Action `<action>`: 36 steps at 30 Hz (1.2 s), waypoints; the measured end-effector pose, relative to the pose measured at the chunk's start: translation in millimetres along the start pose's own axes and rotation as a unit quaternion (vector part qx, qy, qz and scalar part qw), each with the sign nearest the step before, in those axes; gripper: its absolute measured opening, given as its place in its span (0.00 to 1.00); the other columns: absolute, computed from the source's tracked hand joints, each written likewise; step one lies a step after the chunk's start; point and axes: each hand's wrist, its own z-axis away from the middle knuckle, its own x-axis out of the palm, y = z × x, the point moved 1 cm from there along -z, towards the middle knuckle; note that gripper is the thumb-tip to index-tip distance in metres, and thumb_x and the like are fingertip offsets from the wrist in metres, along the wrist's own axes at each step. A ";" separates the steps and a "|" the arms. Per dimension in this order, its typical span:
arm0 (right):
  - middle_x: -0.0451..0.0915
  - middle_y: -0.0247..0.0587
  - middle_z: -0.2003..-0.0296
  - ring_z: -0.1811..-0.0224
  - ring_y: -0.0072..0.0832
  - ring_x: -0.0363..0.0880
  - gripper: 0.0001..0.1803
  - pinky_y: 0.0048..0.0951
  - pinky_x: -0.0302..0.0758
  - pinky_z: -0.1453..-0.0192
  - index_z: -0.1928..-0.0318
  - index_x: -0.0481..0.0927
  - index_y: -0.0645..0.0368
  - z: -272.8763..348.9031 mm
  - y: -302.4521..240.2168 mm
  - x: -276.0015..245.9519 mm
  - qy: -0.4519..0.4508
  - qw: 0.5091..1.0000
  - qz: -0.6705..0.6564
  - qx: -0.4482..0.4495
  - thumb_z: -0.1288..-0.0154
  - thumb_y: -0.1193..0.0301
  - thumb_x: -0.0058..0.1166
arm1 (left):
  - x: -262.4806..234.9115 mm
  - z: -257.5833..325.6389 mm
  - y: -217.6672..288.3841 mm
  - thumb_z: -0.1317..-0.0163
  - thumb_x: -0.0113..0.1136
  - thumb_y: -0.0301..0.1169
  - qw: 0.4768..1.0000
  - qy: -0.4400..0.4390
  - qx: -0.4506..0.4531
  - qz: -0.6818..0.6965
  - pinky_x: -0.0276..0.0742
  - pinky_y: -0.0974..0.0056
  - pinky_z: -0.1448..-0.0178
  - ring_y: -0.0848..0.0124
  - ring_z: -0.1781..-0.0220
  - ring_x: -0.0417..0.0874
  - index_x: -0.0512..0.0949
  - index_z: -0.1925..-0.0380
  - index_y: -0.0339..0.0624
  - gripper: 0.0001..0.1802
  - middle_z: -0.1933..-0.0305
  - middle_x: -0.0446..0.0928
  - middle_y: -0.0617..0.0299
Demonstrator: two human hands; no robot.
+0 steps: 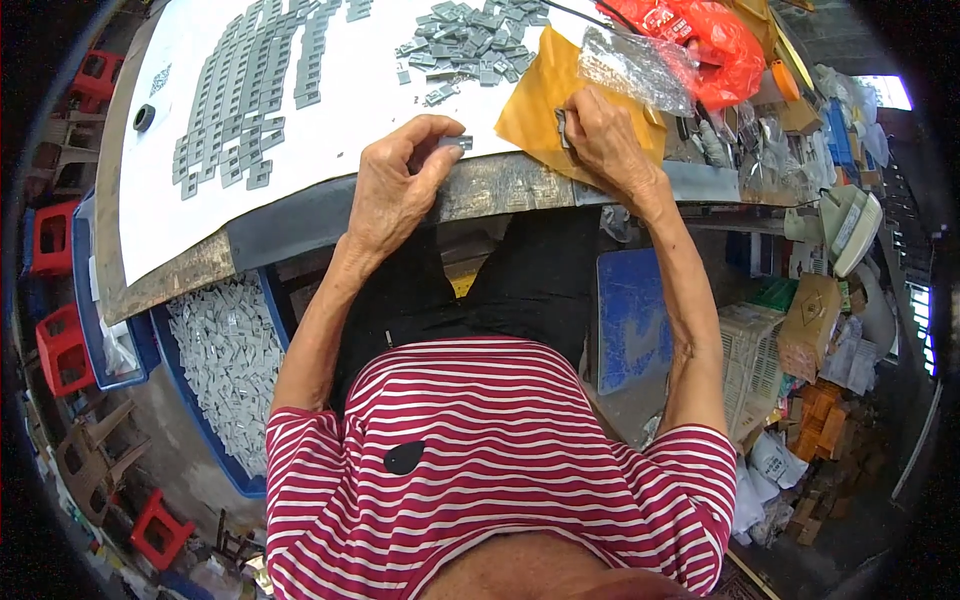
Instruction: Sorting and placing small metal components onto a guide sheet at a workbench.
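My left hand (400,185) pinches a small grey flat piece (455,143) at the table's near edge. My right hand (605,135) holds another small grey piece (561,125) over a yellow sheet (530,105). A loose heap of grey pieces (470,40) lies just beyond both hands. Rows of the same grey pieces (245,90) are laid out on a white sheet (350,100) to the left.
A clear plastic bag (635,65) and a red plastic bag (715,40) lie at the back right. A blue bin (150,340) full of grey pieces sits under the table on the left. Cardboard boxes (810,320), a white crate (745,365) and red stools (60,345) stand around.
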 end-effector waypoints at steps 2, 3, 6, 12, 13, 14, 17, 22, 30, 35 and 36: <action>0.71 0.53 0.74 0.72 0.50 0.72 0.04 0.42 0.69 0.69 0.70 0.67 0.65 -1.1 0.1 -4.1 -0.010 1.000 -0.023 0.003 0.46 0.77 0.44 | 0.4 -1.5 -1.0 0.46 0.54 0.25 1.000 0.007 -0.010 0.018 0.67 0.75 0.71 0.82 0.75 0.70 0.76 0.64 0.34 0.09 0.76 0.73 0.67; 0.71 0.54 0.73 0.72 0.51 0.72 0.05 0.42 0.69 0.69 0.70 0.67 0.66 -1.5 1.1 -5.4 -0.020 0.999 -0.046 0.006 0.46 0.75 0.43 | 0.5 -2.5 -0.5 0.46 0.54 0.25 1.000 0.007 -0.009 0.018 0.67 0.75 0.71 0.82 0.75 0.70 0.76 0.64 0.34 0.09 0.76 0.73 0.67; 0.71 0.52 0.78 0.76 0.44 0.72 0.07 0.38 0.69 0.71 0.73 0.68 0.65 -0.6 9.5 -5.2 -0.023 0.990 -0.116 0.081 0.46 0.73 0.44 | 2.1 -5.3 1.2 0.46 0.54 0.25 0.998 -0.001 -0.043 0.053 0.66 0.76 0.71 0.83 0.75 0.69 0.76 0.64 0.35 0.10 0.77 0.72 0.69; 0.66 0.30 0.84 0.85 0.14 0.61 0.11 0.17 0.57 0.83 0.75 0.71 0.63 -3.2 22.9 -12.8 -0.094 0.848 -0.436 0.286 0.39 0.69 0.46 | 6.7 -10.9 4.8 0.46 0.54 0.28 0.988 -0.065 -0.099 0.097 0.70 0.74 0.65 0.80 0.71 0.73 0.75 0.61 0.37 0.12 0.72 0.75 0.65; 0.65 0.28 0.85 0.86 0.12 0.59 0.10 0.15 0.54 0.85 0.76 0.71 0.62 -2.7 22.2 -12.1 -0.111 0.743 -0.563 0.346 0.40 0.69 0.47 | 8.1 -10.8 5.0 0.46 0.54 0.28 0.988 -0.067 -0.099 0.100 0.70 0.74 0.64 0.80 0.72 0.73 0.75 0.60 0.37 0.12 0.72 0.75 0.65; 0.63 0.28 0.86 0.87 0.12 0.56 0.09 0.14 0.51 0.85 0.76 0.71 0.63 -2.3 20.6 -12.2 -0.091 0.725 -0.577 0.364 0.42 0.71 0.50 | 9.4 -10.8 5.2 0.46 0.54 0.28 0.987 -0.069 -0.098 0.103 0.70 0.74 0.64 0.80 0.72 0.73 0.75 0.60 0.37 0.12 0.72 0.75 0.65; 0.67 0.32 0.82 0.84 0.14 0.62 0.09 0.15 0.55 0.87 0.77 0.70 0.63 -2.5 17.7 -19.1 -0.117 0.671 -0.637 0.361 0.43 0.73 0.50 | 12.9 -12.4 7.1 0.45 0.54 0.28 0.982 -0.080 -0.102 0.138 0.71 0.73 0.63 0.79 0.71 0.73 0.75 0.60 0.36 0.13 0.72 0.75 0.65; 0.71 0.37 0.78 0.82 0.15 0.64 0.07 0.14 0.60 0.83 0.74 0.71 0.64 -5.3 -6.5 -22.2 -0.131 0.653 -0.661 0.346 0.42 0.73 0.50 | 18.3 -14.2 8.7 0.45 0.54 0.25 0.975 -0.074 -0.103 0.184 0.74 0.75 0.65 0.80 0.72 0.75 0.74 0.60 0.33 0.12 0.75 0.74 0.66; 0.72 0.38 0.78 0.81 0.17 0.68 0.07 0.15 0.66 0.79 0.69 0.71 0.67 -9.7 -35.6 -18.4 -0.126 0.639 -0.683 0.332 0.40 0.74 0.49 | 21.6 -16.2 3.0 0.43 0.54 0.27 0.970 -0.064 -0.104 0.211 0.74 0.74 0.62 0.77 0.70 0.77 0.73 0.58 0.32 0.14 0.70 0.78 0.59; 0.72 0.38 0.78 0.81 0.17 0.69 0.05 0.15 0.67 0.81 0.68 0.71 0.67 -10.2 -50.5 -17.3 -0.100 0.661 -0.667 0.328 0.42 0.76 0.50 | 20.7 -14.5 -3.1 0.43 0.54 0.27 0.974 -0.059 -0.096 0.198 0.74 0.74 0.61 0.77 0.69 0.78 0.73 0.57 0.33 0.14 0.69 0.78 0.58; 0.73 0.38 0.78 0.81 0.17 0.69 0.05 0.15 0.67 0.81 0.67 0.71 0.67 -10.9 -54.5 -17.9 -0.098 0.662 -0.671 0.321 0.42 0.77 0.50 | 19.9 -14.1 -3.6 0.43 0.54 0.27 0.974 -0.058 -0.096 0.198 0.74 0.74 0.61 0.77 0.69 0.78 0.73 0.57 0.33 0.14 0.69 0.78 0.58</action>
